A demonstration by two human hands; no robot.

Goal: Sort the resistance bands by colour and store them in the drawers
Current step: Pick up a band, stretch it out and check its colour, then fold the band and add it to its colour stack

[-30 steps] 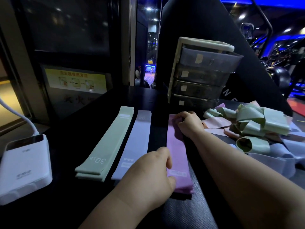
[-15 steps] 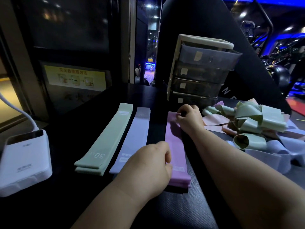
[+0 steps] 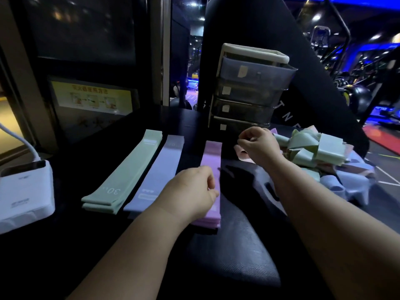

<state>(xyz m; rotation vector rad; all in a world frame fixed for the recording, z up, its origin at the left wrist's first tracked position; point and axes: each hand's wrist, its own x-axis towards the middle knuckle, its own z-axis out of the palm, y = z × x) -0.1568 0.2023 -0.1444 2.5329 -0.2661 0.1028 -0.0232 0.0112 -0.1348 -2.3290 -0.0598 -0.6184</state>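
though i cannot tell what the curled hands (image 3: 190,191) (image 3: 258,146) pinch, three band stacks (image 3: 123,180) (image 3: 160,176) (image 3: 211,156) face four drawers (image 3: 249,92).

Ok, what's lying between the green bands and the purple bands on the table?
In the head view, the pale lavender bands lie flat between the green bands and the purple bands, running alongside both.

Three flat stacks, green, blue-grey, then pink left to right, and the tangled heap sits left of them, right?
No. The head view shows the tangled heap right of the stacks, not left. The green stack, blue-grey stack, pink stack order holds.
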